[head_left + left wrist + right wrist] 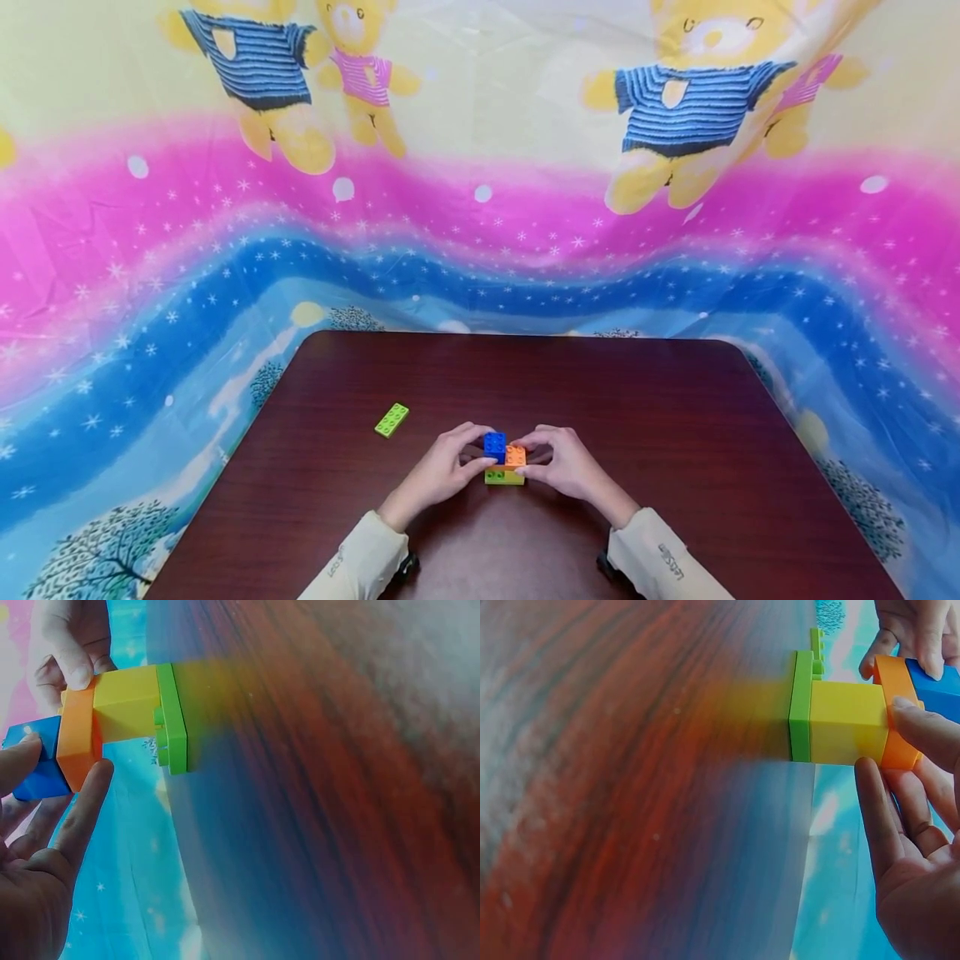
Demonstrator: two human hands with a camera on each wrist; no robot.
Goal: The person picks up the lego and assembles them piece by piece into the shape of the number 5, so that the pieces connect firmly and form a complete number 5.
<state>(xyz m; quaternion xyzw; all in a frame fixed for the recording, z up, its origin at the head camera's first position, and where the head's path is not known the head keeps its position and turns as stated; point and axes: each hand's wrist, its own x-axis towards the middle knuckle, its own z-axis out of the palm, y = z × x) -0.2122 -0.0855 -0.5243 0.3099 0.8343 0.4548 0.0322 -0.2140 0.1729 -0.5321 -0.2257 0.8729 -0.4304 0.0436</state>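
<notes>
A small tower of toy building bricks stands on the table. At its base lies a light green plate [504,478], bearing a yellow brick [847,720] on its right part. Across the yellow one sits a flat orange brick [516,456], overhanging to the left. A blue brick [494,443] with studs on top is on the orange brick's left part. My left hand [442,461] pinches the blue brick, thumb on the near face, one fingertip at the orange brick. My right hand [566,464] grips the orange brick from the right, one fingertip by the yellow brick's edge.
Another light green plate [392,420] lies to the left of the tower, farther back on the dark red-brown table [637,400]. Behind the table hangs a printed curtain [480,233] with bears and snowflakes.
</notes>
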